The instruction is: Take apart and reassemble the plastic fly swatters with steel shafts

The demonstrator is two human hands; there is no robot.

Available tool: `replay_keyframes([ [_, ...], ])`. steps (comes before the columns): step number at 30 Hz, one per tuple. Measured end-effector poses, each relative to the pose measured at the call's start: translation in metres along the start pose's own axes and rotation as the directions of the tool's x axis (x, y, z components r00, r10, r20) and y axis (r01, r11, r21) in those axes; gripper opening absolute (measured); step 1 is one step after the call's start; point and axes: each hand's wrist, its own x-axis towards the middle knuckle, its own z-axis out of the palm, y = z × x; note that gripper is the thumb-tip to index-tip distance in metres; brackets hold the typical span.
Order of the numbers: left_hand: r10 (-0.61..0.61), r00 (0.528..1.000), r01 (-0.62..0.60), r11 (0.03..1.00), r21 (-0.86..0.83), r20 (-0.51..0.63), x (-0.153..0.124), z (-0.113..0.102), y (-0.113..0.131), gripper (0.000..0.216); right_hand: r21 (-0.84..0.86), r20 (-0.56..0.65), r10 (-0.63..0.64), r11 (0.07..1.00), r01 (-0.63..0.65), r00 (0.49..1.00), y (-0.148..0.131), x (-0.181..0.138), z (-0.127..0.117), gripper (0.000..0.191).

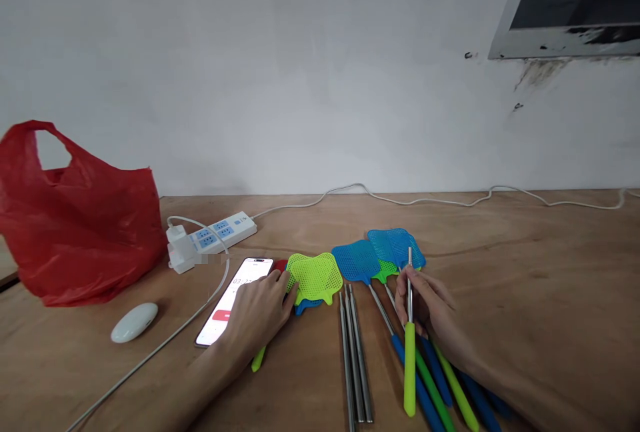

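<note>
My right hand [425, 302] is closed round the metal rod of a swatter handle [410, 369] with a yellow-green grip, held nearly upright. No head shows on its top end. My left hand [267, 302] has its fingers bent at the left edge of a yellow-green fly swatter head [314, 272], with its fingertips partly hidden. Blue and red heads peek out from under that one. To the right lie assembled fly swatters, with blue heads [356, 261] on top and blue and green grips [434, 385] under my right hand. Several bare metal rods [356, 359] lie between my hands.
A lit phone [235, 299] lies partly under my left forearm. Beyond it are a white power strip [225, 232] with a plugged-in charger and cable. A red plastic bag [85, 225] and a white oval object [134, 323] are on the left. A wall stands behind the table.
</note>
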Motion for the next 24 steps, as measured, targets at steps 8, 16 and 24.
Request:
replay_keyframes([
  [8,-0.003,1.000,0.003,1.000,-0.013,0.012,0.000,0.000,0.000,0.042,0.100,0.028,-0.011,0.995,0.008,1.000,-0.001,0.002,0.002,0.040],
  [16,-0.040,0.999,0.040,0.999,-0.004,0.004,0.000,0.001,0.000,0.041,0.042,-0.128,-0.227,0.971,0.234,0.965,-0.011,-0.004,0.000,0.031],
  [24,-0.045,0.999,0.045,0.999,-0.021,-0.025,-0.001,-0.003,0.002,0.042,-0.172,-0.075,-0.371,0.919,0.355,0.925,-0.008,-0.015,0.003,0.030],
])
